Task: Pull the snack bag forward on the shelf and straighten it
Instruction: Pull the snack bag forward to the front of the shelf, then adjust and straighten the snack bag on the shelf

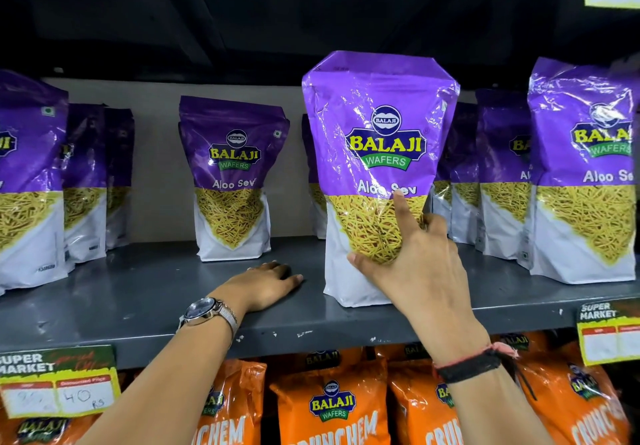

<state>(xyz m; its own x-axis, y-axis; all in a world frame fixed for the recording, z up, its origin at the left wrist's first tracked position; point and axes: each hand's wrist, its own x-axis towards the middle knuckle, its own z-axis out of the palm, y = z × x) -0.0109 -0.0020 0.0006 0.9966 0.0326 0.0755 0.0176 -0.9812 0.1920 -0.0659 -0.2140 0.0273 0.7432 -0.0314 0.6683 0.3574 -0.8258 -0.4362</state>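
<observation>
A purple and white Balaji Aloo Sev snack bag (374, 153) stands upright near the front edge of the grey metal shelf (145, 292). My right hand (412, 264) grips its lower right side, thumb on the front, index finger pointing up across the front, the other fingers behind. My left hand (266, 283) rests palm down on the shelf just left of the bag, fingers together, holding nothing. A watch sits on that wrist.
More Aloo Sev bags stand around: one further back (232, 181), several at the left (31, 181) and right (585, 174). Orange Crunchem bags (332, 406) fill the shelf below. Price tags (59, 382) hang on the shelf edge. The upper shelf is dark overhead.
</observation>
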